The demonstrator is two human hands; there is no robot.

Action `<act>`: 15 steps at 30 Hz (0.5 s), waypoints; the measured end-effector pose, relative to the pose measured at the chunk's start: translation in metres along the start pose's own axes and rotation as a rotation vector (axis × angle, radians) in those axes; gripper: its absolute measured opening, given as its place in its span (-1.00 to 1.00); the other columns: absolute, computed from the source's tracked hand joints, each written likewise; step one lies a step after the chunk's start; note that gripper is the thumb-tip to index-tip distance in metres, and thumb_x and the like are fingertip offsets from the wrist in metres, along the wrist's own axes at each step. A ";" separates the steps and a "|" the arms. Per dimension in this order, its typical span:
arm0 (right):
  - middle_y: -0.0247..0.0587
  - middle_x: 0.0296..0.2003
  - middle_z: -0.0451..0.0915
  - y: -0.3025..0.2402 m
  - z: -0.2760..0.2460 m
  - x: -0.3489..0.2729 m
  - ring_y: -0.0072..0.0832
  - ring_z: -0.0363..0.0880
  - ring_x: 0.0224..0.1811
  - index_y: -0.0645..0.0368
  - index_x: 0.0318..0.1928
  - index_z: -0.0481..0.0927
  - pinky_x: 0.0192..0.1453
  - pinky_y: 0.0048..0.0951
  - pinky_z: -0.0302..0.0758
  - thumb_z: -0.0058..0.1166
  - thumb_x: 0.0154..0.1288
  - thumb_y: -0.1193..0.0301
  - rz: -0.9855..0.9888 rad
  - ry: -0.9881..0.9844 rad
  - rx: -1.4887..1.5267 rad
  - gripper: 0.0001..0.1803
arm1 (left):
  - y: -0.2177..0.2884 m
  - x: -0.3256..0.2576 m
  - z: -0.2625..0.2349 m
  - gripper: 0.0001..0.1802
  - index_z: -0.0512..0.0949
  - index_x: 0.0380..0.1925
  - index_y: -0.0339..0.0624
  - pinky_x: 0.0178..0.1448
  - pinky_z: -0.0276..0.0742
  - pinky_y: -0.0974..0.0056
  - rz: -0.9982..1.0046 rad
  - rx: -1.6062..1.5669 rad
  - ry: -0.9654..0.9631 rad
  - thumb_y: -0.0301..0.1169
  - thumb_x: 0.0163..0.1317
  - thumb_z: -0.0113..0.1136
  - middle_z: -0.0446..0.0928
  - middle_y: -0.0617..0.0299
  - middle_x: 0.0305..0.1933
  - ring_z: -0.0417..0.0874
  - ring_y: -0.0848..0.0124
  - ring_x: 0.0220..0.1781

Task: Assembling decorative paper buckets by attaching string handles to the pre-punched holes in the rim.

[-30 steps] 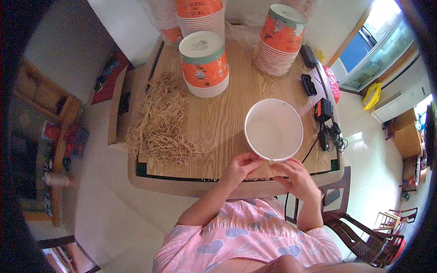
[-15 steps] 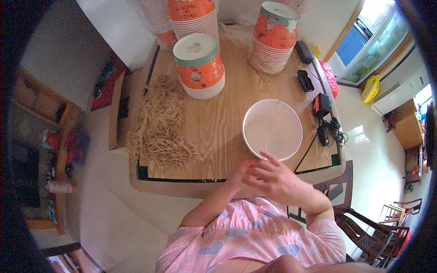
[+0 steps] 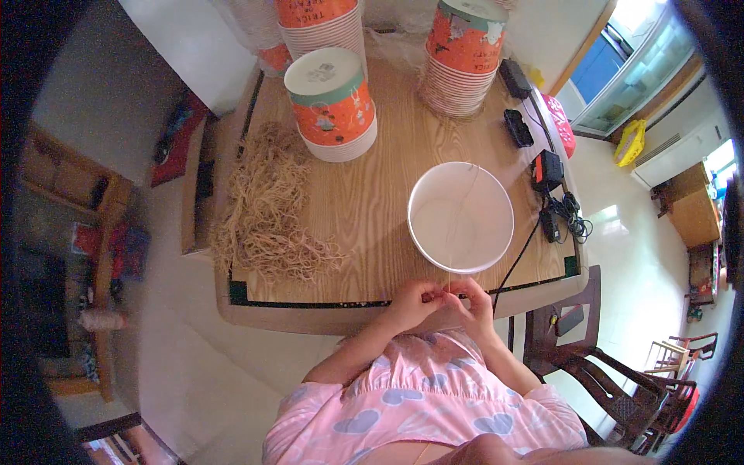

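A white paper bowl (image 3: 413, 218) stands open side up near the front right of the wooden table (image 3: 372, 194). A thin tan rubber band (image 3: 459, 218) runs taut across its mouth, from the far rim to the near rim. My left hand (image 3: 412, 302) and my right hand (image 3: 470, 299) meet at the table's front edge just below the bowl. Their fingertips pinch the near end of the band. A loose pile of tan rubber bands (image 3: 270, 211) lies on the left of the table.
Stacks of orange-and-white paper bowls stand at the back: one upside down (image 3: 332, 105), one at the right (image 3: 463, 54), one behind (image 3: 322, 19). Black devices (image 3: 518, 128), a charger (image 3: 549, 169) and cables (image 3: 570, 213) line the right edge. A wooden chair (image 3: 589, 364) is at my right.
My hands left the bowl's near rim, crossed briefly, and came together at the table edge. The band now stretches across the bowl's mouth.
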State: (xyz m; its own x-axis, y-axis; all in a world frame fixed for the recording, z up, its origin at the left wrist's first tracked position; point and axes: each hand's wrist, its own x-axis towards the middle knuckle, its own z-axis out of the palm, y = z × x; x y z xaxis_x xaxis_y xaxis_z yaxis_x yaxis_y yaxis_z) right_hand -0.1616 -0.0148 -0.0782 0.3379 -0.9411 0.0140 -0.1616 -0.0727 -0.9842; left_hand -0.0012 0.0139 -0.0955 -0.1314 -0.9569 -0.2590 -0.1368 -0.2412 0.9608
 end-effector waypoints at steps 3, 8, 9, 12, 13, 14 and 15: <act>-0.27 -0.31 0.54 0.008 0.003 0.007 -0.57 0.48 -0.20 0.29 -0.26 0.49 -0.09 -0.55 0.41 0.13 0.10 0.56 0.050 -0.081 0.037 -0.83 | 0.027 -0.016 -0.011 -0.84 0.56 -0.38 -0.23 -0.21 0.48 0.28 0.166 0.371 0.076 -0.39 0.06 0.22 0.56 0.14 -0.41 0.58 0.32 -0.34; -0.30 -0.34 0.55 0.020 0.005 0.010 -0.58 0.48 -0.26 0.28 -0.28 0.50 -0.13 -0.55 0.42 0.09 0.10 0.59 0.113 -0.090 0.126 -0.87 | 0.132 -0.005 -0.047 -0.75 0.51 -0.27 -0.21 -0.16 0.46 0.19 0.484 0.569 0.302 -0.39 0.02 0.22 0.52 0.10 -0.39 0.56 0.19 -0.29; -0.29 -0.33 0.55 0.019 0.005 0.013 -0.58 0.49 -0.25 0.28 -0.25 0.50 -0.14 -0.55 0.44 0.07 0.10 0.61 -0.016 -0.127 0.017 -0.84 | 0.142 0.001 -0.049 -0.70 0.49 -0.22 -0.20 -0.16 0.46 0.17 0.518 0.689 0.307 -0.36 0.02 0.22 0.53 0.10 -0.38 0.56 0.18 -0.29; -0.27 -0.30 0.56 0.005 0.009 0.011 -0.57 0.49 -0.21 0.29 -0.21 0.49 -0.10 -0.53 0.44 0.06 0.10 0.62 0.032 -0.158 0.075 -0.80 | 0.149 0.027 -0.039 -0.60 0.42 -0.12 -0.17 -0.14 0.46 0.13 0.308 1.090 0.035 -0.29 0.02 0.20 0.54 0.07 -0.39 0.58 0.15 -0.28; -0.27 -0.26 0.56 0.007 0.012 0.009 -0.56 0.49 -0.18 0.29 -0.19 0.49 -0.05 -0.50 0.43 0.03 0.10 0.62 0.051 -0.133 0.095 -0.79 | 0.155 0.035 -0.038 -0.56 0.40 -0.07 -0.15 -0.12 0.46 0.12 0.165 1.121 -0.149 -0.23 0.05 0.16 0.55 0.05 -0.40 0.60 0.14 -0.27; -0.27 -0.26 0.56 0.010 0.012 0.009 -0.56 0.49 -0.18 0.29 -0.19 0.49 -0.05 -0.50 0.43 0.03 0.10 0.62 0.044 -0.130 0.096 -0.79 | 0.152 0.038 -0.038 -0.56 0.40 -0.07 -0.15 -0.12 0.46 0.12 0.171 1.126 -0.146 -0.23 0.05 0.16 0.55 0.05 -0.40 0.60 0.14 -0.27; -0.27 -0.26 0.57 0.013 0.012 0.009 -0.55 0.49 -0.17 0.29 -0.18 0.49 -0.04 -0.49 0.43 0.02 0.11 0.62 0.061 -0.121 0.123 -0.78 | 0.145 0.042 -0.039 -0.60 0.41 -0.08 -0.16 -0.14 0.47 0.15 0.213 0.924 -0.115 -0.29 0.06 0.15 0.56 0.08 -0.42 0.61 0.19 -0.28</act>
State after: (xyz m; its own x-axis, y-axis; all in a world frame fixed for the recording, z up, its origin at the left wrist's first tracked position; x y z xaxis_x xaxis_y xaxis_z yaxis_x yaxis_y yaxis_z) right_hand -0.1493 -0.0200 -0.0930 0.4416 -0.8952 -0.0606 -0.0734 0.0313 -0.9968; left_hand 0.0115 -0.0674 0.0365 -0.3317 -0.9324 -0.1433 -0.8137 0.2060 0.5435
